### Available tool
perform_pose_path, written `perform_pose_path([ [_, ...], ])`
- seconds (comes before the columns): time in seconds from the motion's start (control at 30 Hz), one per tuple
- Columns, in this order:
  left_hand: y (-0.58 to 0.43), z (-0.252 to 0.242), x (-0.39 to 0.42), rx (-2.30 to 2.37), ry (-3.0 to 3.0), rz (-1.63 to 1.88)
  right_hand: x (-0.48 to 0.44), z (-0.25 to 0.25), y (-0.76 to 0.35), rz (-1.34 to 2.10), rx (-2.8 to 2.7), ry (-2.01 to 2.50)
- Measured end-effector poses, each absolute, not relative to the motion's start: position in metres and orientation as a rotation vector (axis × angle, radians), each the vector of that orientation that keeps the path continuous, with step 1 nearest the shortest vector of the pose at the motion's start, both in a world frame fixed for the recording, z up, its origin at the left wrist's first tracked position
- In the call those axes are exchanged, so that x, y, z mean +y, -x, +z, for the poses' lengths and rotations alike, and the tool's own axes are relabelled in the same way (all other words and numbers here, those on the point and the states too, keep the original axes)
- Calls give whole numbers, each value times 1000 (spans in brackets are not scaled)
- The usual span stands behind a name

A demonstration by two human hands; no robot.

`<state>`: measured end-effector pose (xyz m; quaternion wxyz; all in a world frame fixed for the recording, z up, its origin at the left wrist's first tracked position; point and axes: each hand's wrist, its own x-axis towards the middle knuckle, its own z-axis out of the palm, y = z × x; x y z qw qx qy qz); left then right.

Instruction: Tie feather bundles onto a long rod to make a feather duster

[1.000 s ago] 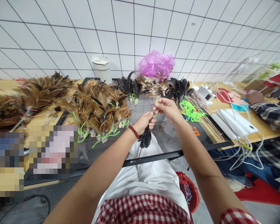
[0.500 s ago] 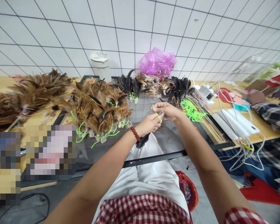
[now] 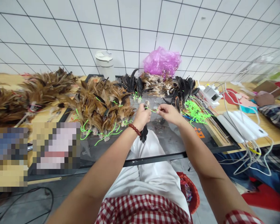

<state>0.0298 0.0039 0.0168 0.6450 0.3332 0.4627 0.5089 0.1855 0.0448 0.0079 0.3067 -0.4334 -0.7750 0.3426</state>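
My left hand (image 3: 142,116) is closed around a bundle of black feathers (image 3: 144,134); the dark tips hang below the fist and the pale quill ends stick out above it. A bright green string (image 3: 153,110) runs taut from the bundle to my right hand (image 3: 168,113), whose fingertips pinch it. Left of my hands lies a heap of brown feather bundles (image 3: 100,109), several tied with green string. Two tied black bundles (image 3: 132,85) stand just beyond. By my right wrist is a tangle of loose green strings (image 3: 197,112), with more black feathers (image 3: 185,88) behind it.
A white lidded container (image 3: 105,63) and a pink plastic bag (image 3: 162,62) stand by the tiled wall. White power strips (image 3: 241,124) with cables lie at right, near another person's plaid sleeve (image 3: 275,110). A red basket (image 3: 194,199) sits on the floor.
My hands have moved apart, drawing the green string out straight between them. The left fist has turned more upright with the feather bundle. The whole view has shifted slightly.
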Motion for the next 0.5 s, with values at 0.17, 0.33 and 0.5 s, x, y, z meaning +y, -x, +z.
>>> perform_pose_path([
  [0.17,-24,14,9,1024,-859,1121,47,5,-185,850,-1970,1106],
  [0.33,-26,9,7,1032,-937,988,52,6,-192,910,-1763,1053],
  [0.5,-30,9,1,1125,-1127,773,44,23,-195,890,-2038,722],
])
